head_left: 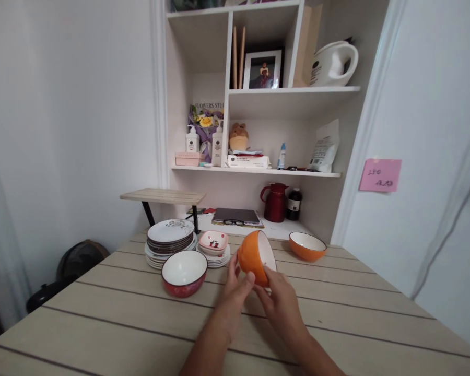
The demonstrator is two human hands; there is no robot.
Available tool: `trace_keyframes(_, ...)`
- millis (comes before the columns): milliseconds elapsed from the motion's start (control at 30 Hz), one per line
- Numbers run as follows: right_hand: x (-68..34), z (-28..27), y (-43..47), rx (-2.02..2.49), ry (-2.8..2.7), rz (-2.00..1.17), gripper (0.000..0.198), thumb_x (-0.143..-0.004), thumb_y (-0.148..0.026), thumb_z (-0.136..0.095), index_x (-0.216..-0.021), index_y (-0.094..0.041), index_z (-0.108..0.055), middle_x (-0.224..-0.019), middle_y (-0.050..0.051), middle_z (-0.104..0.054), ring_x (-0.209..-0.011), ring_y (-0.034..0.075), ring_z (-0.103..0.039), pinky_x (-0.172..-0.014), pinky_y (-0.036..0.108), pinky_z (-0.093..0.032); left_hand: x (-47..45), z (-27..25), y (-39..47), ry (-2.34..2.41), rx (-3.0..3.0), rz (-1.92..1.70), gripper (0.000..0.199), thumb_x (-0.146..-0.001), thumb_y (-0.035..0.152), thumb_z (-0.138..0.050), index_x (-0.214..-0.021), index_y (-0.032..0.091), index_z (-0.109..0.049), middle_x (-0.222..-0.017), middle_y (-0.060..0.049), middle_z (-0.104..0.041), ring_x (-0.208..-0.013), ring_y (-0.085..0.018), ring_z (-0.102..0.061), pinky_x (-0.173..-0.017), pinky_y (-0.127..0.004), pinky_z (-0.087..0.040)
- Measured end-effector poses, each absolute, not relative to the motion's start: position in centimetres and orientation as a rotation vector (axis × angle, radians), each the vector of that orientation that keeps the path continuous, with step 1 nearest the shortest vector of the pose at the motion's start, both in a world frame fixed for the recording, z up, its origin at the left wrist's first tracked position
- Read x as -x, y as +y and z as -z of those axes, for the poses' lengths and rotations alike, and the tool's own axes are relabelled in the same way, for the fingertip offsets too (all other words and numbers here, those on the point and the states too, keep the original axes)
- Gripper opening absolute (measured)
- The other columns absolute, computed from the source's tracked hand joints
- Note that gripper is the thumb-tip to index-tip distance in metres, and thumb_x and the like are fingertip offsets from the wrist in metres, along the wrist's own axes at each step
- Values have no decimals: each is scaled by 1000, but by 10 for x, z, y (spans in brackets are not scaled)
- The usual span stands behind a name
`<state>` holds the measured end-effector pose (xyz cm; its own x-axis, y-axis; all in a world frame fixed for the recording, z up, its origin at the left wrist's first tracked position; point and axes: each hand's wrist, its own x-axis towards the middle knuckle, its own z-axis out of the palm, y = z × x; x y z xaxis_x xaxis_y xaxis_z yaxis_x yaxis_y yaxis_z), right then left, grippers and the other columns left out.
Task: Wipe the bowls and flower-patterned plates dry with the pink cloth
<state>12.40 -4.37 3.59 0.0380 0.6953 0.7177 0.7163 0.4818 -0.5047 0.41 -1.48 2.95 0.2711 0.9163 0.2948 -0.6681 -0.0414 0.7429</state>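
Observation:
An orange bowl [249, 257] with a white inside is held tilted on its side above the table, its opening facing right. My left hand [235, 292] grips its outer left side and base. With the fingers at the lower rim, my right hand [278, 297] holds the bowl from the right. To the left sits a red bowl [184, 282] with a white inside, upright on the table. Farther right and back, another orange bowl [307, 248] rests upright.
Behind the red bowl stand a stack of plates [171, 232] and small square dishes [213, 242] on white plates. A small wooden stand [162, 196] is at the back left. A laptop [237, 216], glasses, a red jug [275, 202] and a dark bottle [294, 203] are beneath the shelves.

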Motion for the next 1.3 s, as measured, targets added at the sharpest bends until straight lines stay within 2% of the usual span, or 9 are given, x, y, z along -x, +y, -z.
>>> trace_keyframes(100,-121,-38,-47,1228,-1852,95,35,-88,-12,-47,-118,-24,-61,-113,7,-74,-97,25,-66,-83,39,-45,-4,-32,-22,297,-986,-1299,95,-72,42,-82,-151,29,-31,-143,-13,-53,-136,-30,-45,-115,-45,-31)
trace_keyframes(200,-115,-41,-49,1215,-1961,203,41,-87,-5,-44,-120,-23,-61,-117,8,-72,-106,26,-64,-85,39,-42,-2,-38,-28,320,-983,-1284,90,-79,41,-76,-152,29,-26,-139,-13,-57,-133,-28,-50,-115,-44,-32)
trace_keyframes(333,-113,-41,-50,1191,-2009,240,46,-87,-5,-47,-128,-22,-57,-115,9,-72,-108,27,-61,-86,40,-41,-1,-43,-32,395,-961,-1368,82,-79,39,-77,-149,29,-36,-134,-12,-62,-128,-28,-54,-112,-43,-36)
trace_keyframes(533,-116,-38,-50,1202,-2083,98,23,-87,-17,-61,-109,-23,-64,-109,6,-72,-97,23,-62,-83,36,-44,3,-41,-29,457,-963,-1325,64,-80,39,-75,-139,25,-52,-130,-11,-65,-125,-29,-57,-108,-41,-41)
trace_keyframes(600,-119,-39,-48,1195,-2140,139,20,-86,-21,-65,-106,-24,-65,-109,5,-73,-99,23,-61,-91,40,-42,6,-39,-24,477,-937,-1314,62,-78,41,-76,-134,23,-57,-126,-11,-67,-122,-29,-59,-106,-40,-43)
trace_keyframes(733,-128,-45,-44,1126,-2298,235,19,-89,-20,-63,-106,-29,-66,-120,0,-71,-116,23,-56,-112,49,-25,15,-39,-14,538,-793,-1284,62,-71,46,-79,-123,16,-65,-110,-13,-74,-107,-32,-67,-97,-43,-49)
trace_keyframes(933,-139,-47,-43,1256,-2244,398,28,-89,-7,-54,-97,-30,-67,-116,-2,-73,-126,26,-51,-115,64,-4,21,-40,-8,566,-680,-1221,58,-68,39,-79,-118,13,-65,-106,-14,-74,-99,-31,-69,-89,-42,-53)
trace_keyframes(1100,-127,-45,-48,1320,-2264,410,26,-85,-4,-57,-96,-25,-65,-102,2,-75,-110,25,-58,-114,54,-18,21,-37,-8,566,-633,-1203,55,-71,38,-76,-119,13,-65,-105,-14,-74,-99,-32,-69,-89,-44,-53)
trace_keyframes(1300,-126,-46,-49,1271,-2209,276,29,-82,-2,-54,-94,-26,-65,-103,0,-75,-105,23,-59,-111,48,-19,26,-44,-9,428,-688,-1182,62,-77,54,-73,-125,15,-63,-118,-15,-70,-112,-32,-64,-98,-45,-49)
